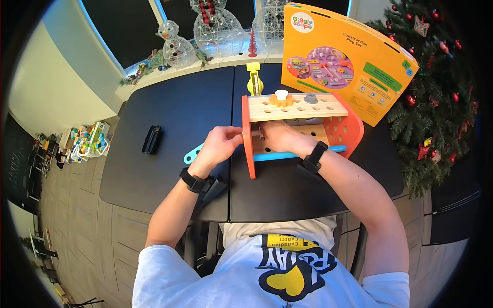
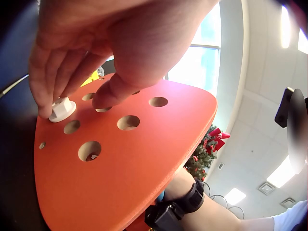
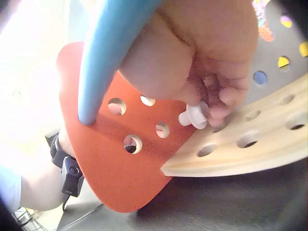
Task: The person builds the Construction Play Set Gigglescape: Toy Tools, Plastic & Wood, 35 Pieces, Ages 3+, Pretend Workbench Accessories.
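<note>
A toy workbench with orange end panels (image 1: 248,149), wooden shelves and a blue bar (image 1: 277,156) stands on the dark table. Outside its left panel, my left hand (image 1: 218,146) reaches down with its fingers extended. In the left wrist view, its fingertips touch a white hex-headed bolt (image 2: 62,109) seated in a panel hole, and the thumb rests on the panel. My right hand (image 1: 282,137) is inside the workbench, beneath the top shelf. Its curled fingers pinch a white flanged plastic piece (image 3: 196,116), whose short round stem points at the panel's inner face.
An orange gear (image 1: 281,101) and a grey nut (image 1: 310,98) sit on the top shelf. Behind stand a yellow toy tool (image 1: 254,79) and a large yellow box (image 1: 349,56). A teal holed strip (image 1: 192,154) and a black case (image 1: 152,139) lie to the left.
</note>
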{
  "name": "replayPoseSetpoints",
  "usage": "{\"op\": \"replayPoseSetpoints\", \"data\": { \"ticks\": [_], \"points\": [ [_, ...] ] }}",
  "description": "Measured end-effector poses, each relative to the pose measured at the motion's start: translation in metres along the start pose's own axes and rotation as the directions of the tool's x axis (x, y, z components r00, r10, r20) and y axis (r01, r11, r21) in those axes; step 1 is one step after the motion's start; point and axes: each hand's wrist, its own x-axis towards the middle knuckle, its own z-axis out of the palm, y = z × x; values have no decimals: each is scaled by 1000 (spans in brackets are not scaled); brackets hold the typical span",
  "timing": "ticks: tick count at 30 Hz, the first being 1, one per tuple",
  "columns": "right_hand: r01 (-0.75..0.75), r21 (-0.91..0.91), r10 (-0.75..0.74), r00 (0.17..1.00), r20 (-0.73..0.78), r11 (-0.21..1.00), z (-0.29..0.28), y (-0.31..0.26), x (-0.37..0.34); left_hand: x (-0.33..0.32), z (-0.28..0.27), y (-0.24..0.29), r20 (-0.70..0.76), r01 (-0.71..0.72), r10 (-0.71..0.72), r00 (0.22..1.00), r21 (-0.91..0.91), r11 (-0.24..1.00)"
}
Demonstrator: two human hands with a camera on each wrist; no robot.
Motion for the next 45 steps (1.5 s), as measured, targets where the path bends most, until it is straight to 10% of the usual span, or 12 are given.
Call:
{"op": "replayPoseSetpoints", "data": {
  "ticks": [8, 17, 20, 29, 45],
  "points": [
    [38, 194, -17, 994, -105, 980, -10, -8, -13, 1, 0, -3, 5, 2, -2, 1000, -16, 1000],
    [-83, -1, 83, 996, 22, 997, 2, 2, 4, 2, 0, -3, 13, 14, -14, 1000, -16, 1000],
    [23, 124, 9, 968, -251, 992, 6, -5, -8, 2, 0, -5, 18, 16, -15, 1000, -39, 999],
    [-64, 30, 61, 995, 75, 998, -14, -10, -9, -1, 1, 2, 8, 35, -35, 999, -52, 998],
    [2, 145, 4, 999, -46, 989, -14, -11, -13, -1, 2, 0, 14, 35, -34, 999, -78, 996]
  ]
}}
